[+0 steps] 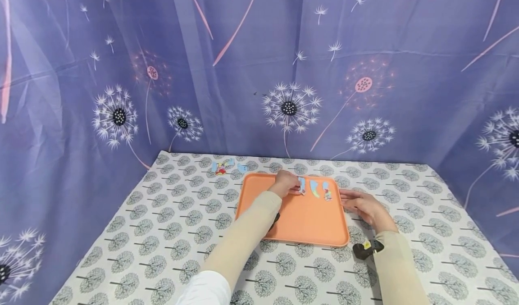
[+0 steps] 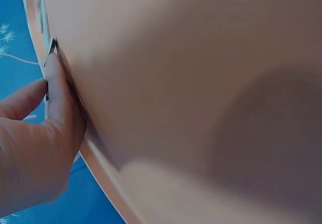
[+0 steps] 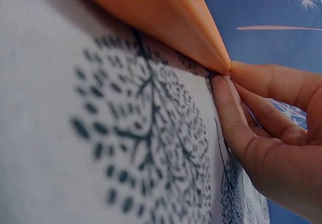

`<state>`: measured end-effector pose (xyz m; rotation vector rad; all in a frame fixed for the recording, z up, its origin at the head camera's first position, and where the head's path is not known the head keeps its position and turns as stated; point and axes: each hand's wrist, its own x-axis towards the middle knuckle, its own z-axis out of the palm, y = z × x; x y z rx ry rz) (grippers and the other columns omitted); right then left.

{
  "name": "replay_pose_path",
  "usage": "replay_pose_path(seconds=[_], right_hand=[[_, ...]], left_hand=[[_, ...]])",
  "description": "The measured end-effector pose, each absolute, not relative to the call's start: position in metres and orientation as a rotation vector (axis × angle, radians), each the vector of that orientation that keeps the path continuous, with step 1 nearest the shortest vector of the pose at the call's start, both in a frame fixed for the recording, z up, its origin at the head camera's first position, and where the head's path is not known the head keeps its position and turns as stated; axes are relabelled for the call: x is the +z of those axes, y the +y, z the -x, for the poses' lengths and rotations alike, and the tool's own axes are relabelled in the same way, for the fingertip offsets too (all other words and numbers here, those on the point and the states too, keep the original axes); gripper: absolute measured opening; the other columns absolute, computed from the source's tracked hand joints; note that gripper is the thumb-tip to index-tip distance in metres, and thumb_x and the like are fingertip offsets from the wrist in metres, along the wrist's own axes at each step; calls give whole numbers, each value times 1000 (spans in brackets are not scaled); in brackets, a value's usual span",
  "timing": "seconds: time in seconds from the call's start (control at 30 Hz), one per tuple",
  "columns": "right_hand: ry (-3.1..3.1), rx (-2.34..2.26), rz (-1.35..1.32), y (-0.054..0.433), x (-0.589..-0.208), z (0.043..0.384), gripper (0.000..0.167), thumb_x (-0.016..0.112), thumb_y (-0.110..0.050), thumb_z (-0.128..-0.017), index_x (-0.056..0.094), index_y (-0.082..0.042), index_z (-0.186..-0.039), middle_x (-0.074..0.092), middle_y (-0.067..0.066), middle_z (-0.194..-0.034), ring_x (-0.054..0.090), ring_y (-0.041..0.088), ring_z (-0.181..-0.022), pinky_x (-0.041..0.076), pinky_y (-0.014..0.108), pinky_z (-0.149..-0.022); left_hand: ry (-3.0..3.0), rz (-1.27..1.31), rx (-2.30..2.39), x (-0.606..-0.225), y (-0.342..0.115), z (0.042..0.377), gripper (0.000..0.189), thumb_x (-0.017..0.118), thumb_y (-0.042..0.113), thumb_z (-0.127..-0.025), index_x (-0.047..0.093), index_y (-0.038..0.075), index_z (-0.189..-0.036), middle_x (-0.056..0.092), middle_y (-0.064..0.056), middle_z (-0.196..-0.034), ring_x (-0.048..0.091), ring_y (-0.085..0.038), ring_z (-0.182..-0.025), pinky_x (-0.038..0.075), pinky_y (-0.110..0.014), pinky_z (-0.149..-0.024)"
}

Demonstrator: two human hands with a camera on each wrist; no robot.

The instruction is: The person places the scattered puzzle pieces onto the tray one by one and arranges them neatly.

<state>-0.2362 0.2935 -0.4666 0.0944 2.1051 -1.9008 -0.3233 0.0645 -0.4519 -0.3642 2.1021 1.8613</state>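
On the surface [image 1: 194, 237], our right hand [image 1: 362, 206] pinches the rim of an orange tray [image 1: 312, 221] near its far right corner. With our left hand [image 1: 285, 182] we pinch a puzzle piece [image 1: 302, 185] at the tray's far edge, beside two other pieces [image 1: 314, 188]. Toward the surface's far left corner we see more pieces [image 1: 220, 169]; behind hangs a purple curtain [image 1: 231, 102].

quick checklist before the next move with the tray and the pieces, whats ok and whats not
1. Tray resting on the tablecloth: ok.
2. Right hand touching the tray's rim: ok.
3. Left hand at the leftmost piece on the tray: ok.
4. Firmness of that hand's grip: cannot tell.
5. Middle piece and right piece spaced apart: ok.
6. Every piece on the tray: not ok, other pieces lie beyond its far left corner.
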Motion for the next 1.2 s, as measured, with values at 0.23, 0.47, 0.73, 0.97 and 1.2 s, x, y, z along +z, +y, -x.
replay_pose_path(seconds=[0.23, 0.47, 0.73, 0.97, 1.2], right_hand=[[2104, -1899, -119, 293, -467, 237, 64, 58, 5, -90, 26, 13, -144, 53, 18, -133, 61, 2, -94, 53, 24, -92], [2108, -1894, -102, 293, -467, 236, 64, 59, 5, -89, 26, 13, -144, 45, 25, -140, 60, 3, -96, 53, 25, -93], [2105, -1889, -82, 294, -467, 235, 65, 58, 5, -89, 24, 14, -144, 40, 29, -142, 60, 4, -98, 53, 24, -93], [2106, -1894, -91, 294, -470, 236, 65, 59, 5, -89, 26, 13, -144, 43, 27, -141, 60, 4, -97, 53, 24, -92], [2111, -1897, -92, 295, -471, 238, 65, 59, 5, -89, 26, 13, -144, 46, 25, -139, 61, 3, -96, 54, 24, -92]], left_hand=[[2172, 405, 1738, -451, 65, 330, 13, 65, -17, -78, 62, -10, -89, 60, -15, -60, 56, -18, -44, 59, -28, -49], [2250, 416, 1699, -453, 65, 329, 21, 67, -17, -76, 63, -10, -94, 62, -17, -62, 57, -19, -43, 58, -27, -45], [2308, 395, 1642, -453, 60, 328, 29, 71, -14, -75, 61, -8, -102, 63, -16, -62, 60, -19, -46, 58, -28, -44], [2332, 399, 1600, -452, 58, 327, 22, 73, -11, -76, 63, -10, -95, 64, -14, -59, 58, -19, -44, 57, -28, -43], [2319, 403, 1600, -446, 54, 327, 35, 70, -13, -73, 62, -13, -107, 64, -15, -59, 59, -20, -44, 58, -29, -45]])
